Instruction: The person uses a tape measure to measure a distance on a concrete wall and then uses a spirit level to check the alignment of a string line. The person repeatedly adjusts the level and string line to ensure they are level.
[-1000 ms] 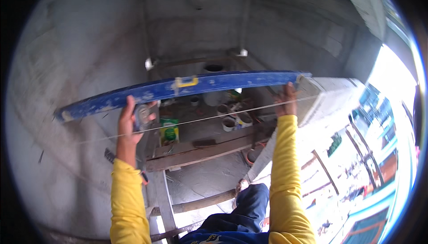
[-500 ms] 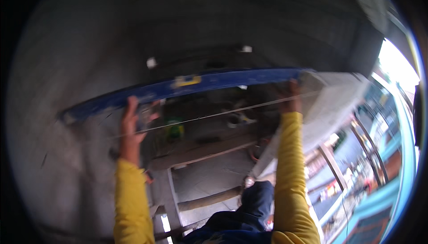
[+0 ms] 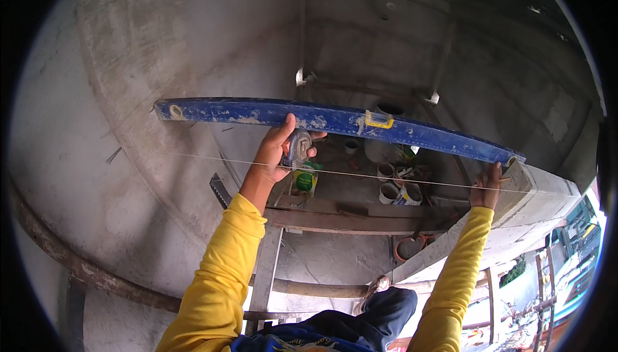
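Kept 2 hands well apart below the level (image 3: 322, 120): set the left hand (image 3: 273, 154) with its thumb at the lower edge and its fingers wrapped round a tape (image 3: 298, 149), and reached the right hand (image 3: 486, 188) up to the right end, touching there, or nearly so, with the fingertips. Could not tell how firm a grip in the right hand. Held the level across the gap, from beside the left wall (image 3: 151, 136) to the end of the beam (image 3: 547, 188); could not tell resting on the beam from merely overlapping it in view.

Turned and tipped the head within the last 0.5 s, shifting the level rightward in view and changing its slope there from rising to falling toward the right. Kept nearly the same holds along it. Judged that mostly a new viewpoint, meaning a steady hold for the work and a sharper look at the vial (image 3: 379, 120). Left the string (image 3: 360, 175) stretched below the level, across the hands, above the plank (image 3: 347, 223).
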{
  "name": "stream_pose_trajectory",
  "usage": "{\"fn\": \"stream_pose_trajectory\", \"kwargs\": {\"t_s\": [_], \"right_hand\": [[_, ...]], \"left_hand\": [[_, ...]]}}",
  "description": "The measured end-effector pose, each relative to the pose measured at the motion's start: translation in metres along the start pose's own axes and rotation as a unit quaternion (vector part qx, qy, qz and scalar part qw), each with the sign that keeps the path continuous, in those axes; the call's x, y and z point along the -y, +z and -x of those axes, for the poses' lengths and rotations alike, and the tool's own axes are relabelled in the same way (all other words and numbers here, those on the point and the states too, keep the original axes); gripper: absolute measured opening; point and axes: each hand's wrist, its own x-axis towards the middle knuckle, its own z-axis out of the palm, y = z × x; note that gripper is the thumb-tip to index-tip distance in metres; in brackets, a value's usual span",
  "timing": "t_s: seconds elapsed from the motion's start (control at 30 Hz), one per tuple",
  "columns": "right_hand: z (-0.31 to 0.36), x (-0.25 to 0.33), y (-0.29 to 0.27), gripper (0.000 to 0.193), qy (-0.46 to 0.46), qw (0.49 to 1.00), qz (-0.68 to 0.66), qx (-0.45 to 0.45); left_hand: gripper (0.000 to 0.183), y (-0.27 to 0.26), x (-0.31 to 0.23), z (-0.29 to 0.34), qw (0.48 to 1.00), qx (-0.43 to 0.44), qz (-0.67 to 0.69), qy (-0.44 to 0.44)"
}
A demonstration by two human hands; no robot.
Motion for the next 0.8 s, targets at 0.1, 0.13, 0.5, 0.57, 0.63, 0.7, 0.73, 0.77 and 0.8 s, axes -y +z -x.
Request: {"fn": "stream_pose_trajectory", "kwargs": {"t_s": [0.1,0.13,0.5,0.57,0.63,0.7,0.73,0.77,0.8], "right_hand": [[-0.002,-0.001,-0.002,0.022,0.0,1.0,-0.001,0.013],[-0.001,-0.002,-0.001,0.022,0.0,1.0,0.0,0.011],[0.004,-0.005,0.0,0.025,0.0,1.0,-0.006,-0.023],[0.01,-0.003,0.002,0.014,0.015,1.0,-0.023,0.013],[0.015,-0.004,0.008,0.014,0.019,1.0,-0.021,-0.004],[0.017,-0.004,0.007,0.013,0.018,1.0,-0.021,-0.005],[0.016,-0.005,0.005,0.013,0.015,1.0,-0.023,0.003],[0.016,-0.005,0.006,0.013,0.014,1.0,-0.025,0.011],[0.017,-0.006,0.006,0.013,0.016,1.0,-0.022,0.011]], "left_hand": [[0.049,0.003,0.0,0.001,1.0,-0.009,-0.001,0.007],[0.049,0.004,0.0,0.001,1.0,-0.013,-0.003,0.009],[0.044,0.0,0.0,0.001,1.0,-0.007,0.002,0.0],[0.045,0.003,-0.001,0.002,1.0,-0.013,0.002,-0.001],[0.044,0.005,-0.003,0.003,1.0,-0.019,-0.001,-0.001],[0.044,0.006,-0.003,0.003,1.0,-0.015,-0.003,-0.001],[0.044,0.006,-0.003,0.003,1.0,-0.013,-0.004,-0.001],[0.043,0.005,-0.003,0.003,1.0,-0.014,-0.004,-0.002],[0.043,0.004,-0.003,0.003,1.0,-0.015,-0.004,-0.003]]}}
